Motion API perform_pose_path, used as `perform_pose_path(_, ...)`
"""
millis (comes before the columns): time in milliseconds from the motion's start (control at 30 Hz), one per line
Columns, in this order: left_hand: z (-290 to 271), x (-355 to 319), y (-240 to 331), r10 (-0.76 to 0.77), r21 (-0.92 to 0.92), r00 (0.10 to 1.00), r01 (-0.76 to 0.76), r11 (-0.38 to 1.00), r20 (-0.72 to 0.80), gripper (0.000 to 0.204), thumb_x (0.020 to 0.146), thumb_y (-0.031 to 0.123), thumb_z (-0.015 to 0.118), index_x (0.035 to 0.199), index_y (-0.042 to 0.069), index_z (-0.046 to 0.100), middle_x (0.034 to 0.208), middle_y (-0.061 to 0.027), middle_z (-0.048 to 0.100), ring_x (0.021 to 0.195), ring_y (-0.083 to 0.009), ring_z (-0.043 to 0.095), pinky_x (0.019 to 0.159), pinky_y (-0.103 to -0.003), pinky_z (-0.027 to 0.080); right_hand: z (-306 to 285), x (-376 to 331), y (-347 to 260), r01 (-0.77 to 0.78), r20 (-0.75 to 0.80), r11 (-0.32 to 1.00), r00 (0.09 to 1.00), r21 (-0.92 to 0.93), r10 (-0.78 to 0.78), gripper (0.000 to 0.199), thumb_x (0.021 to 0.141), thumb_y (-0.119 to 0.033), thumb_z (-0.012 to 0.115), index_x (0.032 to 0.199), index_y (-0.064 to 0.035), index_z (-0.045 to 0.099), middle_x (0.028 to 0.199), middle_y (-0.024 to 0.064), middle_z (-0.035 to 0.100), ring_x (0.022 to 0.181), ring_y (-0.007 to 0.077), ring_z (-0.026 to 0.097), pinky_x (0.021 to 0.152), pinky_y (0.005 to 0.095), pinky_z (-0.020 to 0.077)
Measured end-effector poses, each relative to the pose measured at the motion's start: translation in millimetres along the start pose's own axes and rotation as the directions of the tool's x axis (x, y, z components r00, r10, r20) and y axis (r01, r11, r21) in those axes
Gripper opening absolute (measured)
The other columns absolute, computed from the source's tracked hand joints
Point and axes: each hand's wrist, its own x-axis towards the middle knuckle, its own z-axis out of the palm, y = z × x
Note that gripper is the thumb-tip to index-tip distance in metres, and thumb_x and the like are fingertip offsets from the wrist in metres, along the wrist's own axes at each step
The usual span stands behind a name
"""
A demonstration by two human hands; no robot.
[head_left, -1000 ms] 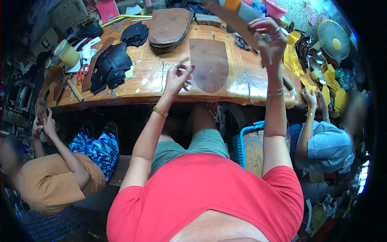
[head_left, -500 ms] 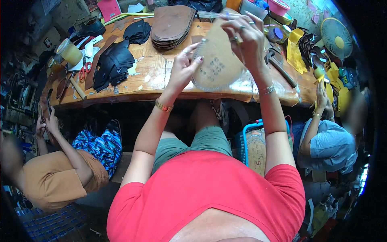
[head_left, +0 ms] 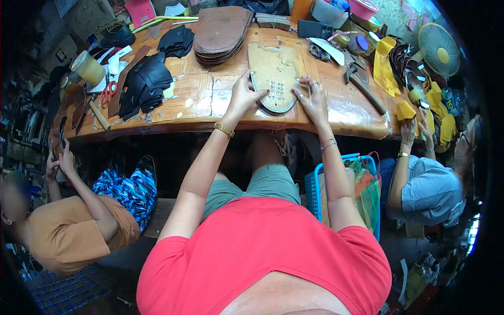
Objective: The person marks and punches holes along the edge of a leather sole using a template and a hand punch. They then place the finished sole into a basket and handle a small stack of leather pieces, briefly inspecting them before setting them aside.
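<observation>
A tan sole-shaped template (head_left: 274, 65) with a row of small holes along its edge and dark handwritten marks lies on the table in front of me. A dark edge of another piece (head_left: 274, 113) shows beneath its rounded near end. My left hand (head_left: 244, 95) grips the template's left edge, thumb on top. At the right edge is my right hand (head_left: 314, 101), its thumb touching the template. Between its fingers it seems to hold a thin, pale pen-like tool, which is only partly visible.
Brown leather pieces (head_left: 220, 31) are stacked behind left; black leather pieces (head_left: 146, 86) lie further left near red scissors (head_left: 108, 93). A hammer (head_left: 365, 89) and black phone (head_left: 315, 29) are on the right. A blue basket (head_left: 313, 191) stands beside me. People sit at either side.
The template has come down from mid-air onto the table and turned so its rounded end faces me. My right hand has lowered to its right edge; the left stays at its left edge.
</observation>
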Motion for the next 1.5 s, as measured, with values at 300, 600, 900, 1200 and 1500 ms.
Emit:
perform_pose_path(300,-29.2,-0.6,-4.6,0.304,0.703,0.944,-0.302,0.644,0.127,0.104,0.055,0.066,0.077,0.136,0.009,0.049,0.140,-0.0212,0.041,0.132,-0.0364,0.036,0.108,-0.048,0.027,-2.8,-1.0,0.4,0.084,0.047,0.995,0.996,-0.054,-0.081,0.042,0.074,-0.036,0.076,0.105,-0.0110,0.063,0.115,0.0123,0.065,0.109,0.0306,0.058,0.093,0.0421,0.0408)
perform_pose_path(600,-33.8,-5.6,-11.4,0.279,0.692,0.933,-0.356,0.628,0.226,0.116,0.045,0.072,0.077,0.140,0.014,0.045,0.147,-0.0216,0.034,0.137,-0.0418,0.028,0.111,-0.058,0.014,3.3,-9.4,20.7,0.032,0.031,0.991,0.999,0.132,-0.037,0.054,0.063,-0.036,0.084,0.106,-0.0100,0.064,0.114,0.0131,0.066,0.109,0.0297,0.057,0.096,0.0405,0.0404)
perform_pose_path(900,-34.9,5.9,-20.9,0.361,0.640,0.890,-0.453,0.621,0.279,0.112,0.046,0.072,0.076,0.138,0.015,0.047,0.144,-0.0180,0.038,0.135,-0.0344,0.033,0.109,-0.052,0.017,-4.8,-15.4,14.4,0.037,0.106,0.991,0.993,0.131,-0.051,0.062,0.055,-0.037,0.088,0.106,-0.0107,0.064,0.119,0.0140,0.064,0.110,0.0307,0.058,0.099,0.0405,0.0386)
perform_pose_path(1200,-33.7,-0.1,-20.0,0.458,0.652,0.845,-0.514,0.557,0.275,0.109,0.049,0.071,0.076,0.138,0.015,0.046,0.140,-0.0199,0.042,0.131,-0.0321,0.038,0.107,-0.049,0.020,-10.8,-17.5,4.6,0.040,0.150,0.986,0.987,0.162,-0.064,0.067,0.050,-0.036,0.090,0.106,-0.0113,0.063,0.126,0.0124,0.061,0.116,0.0297,0.055,0.103,0.0406,0.0339)
perform_pose_path(1500,-33.8,-1.7,-13.1,0.466,0.550,0.854,-0.509,0.662,0.230,0.121,0.049,0.068,0.079,0.146,0.015,0.030,0.141,-0.0163,0.044,0.128,-0.0318,0.043,0.106,-0.049,0.021,-12.1,-18.5,2.5,0.040,0.155,0.996,0.986,0.077,-0.052,0.069,0.050,-0.043,0.088,0.105,-0.0111,0.062,0.126,0.0129,0.061,0.116,0.0307,0.054,0.103,0.0427,0.0330)
